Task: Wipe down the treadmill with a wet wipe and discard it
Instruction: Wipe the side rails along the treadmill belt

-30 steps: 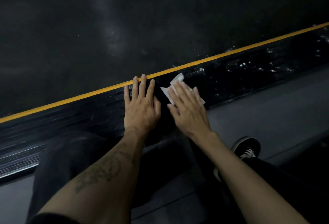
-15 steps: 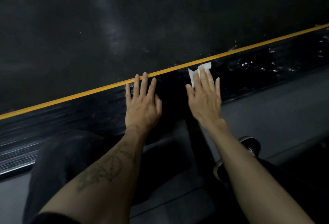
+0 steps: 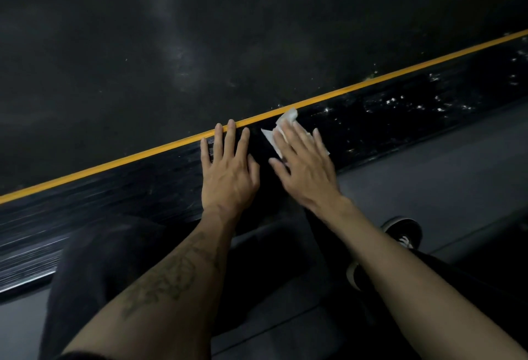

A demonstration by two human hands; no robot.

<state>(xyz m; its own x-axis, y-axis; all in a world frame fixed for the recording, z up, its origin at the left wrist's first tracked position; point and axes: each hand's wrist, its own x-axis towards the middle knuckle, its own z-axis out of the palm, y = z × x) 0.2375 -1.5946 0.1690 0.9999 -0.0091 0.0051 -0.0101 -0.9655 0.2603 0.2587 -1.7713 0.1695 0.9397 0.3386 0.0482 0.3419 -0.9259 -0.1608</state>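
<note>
Wet wipe: centre of frame, pressed flat on glossy black side rail under right hand, fingers straight and spread. Left hand: flat beside it, fingers spread, tips at yellow stripe. White specks on rail toward right edge: unwiped, by appearance. Belt, upper frame: smudged. Wiping midway; discard pending.

— What carries everything here?
— The treadmill's black side rail, running from eight o'clock to two o'clock.
— What lies on it?
— A white wipe and two flat hands, left hand, right hand.
</note>
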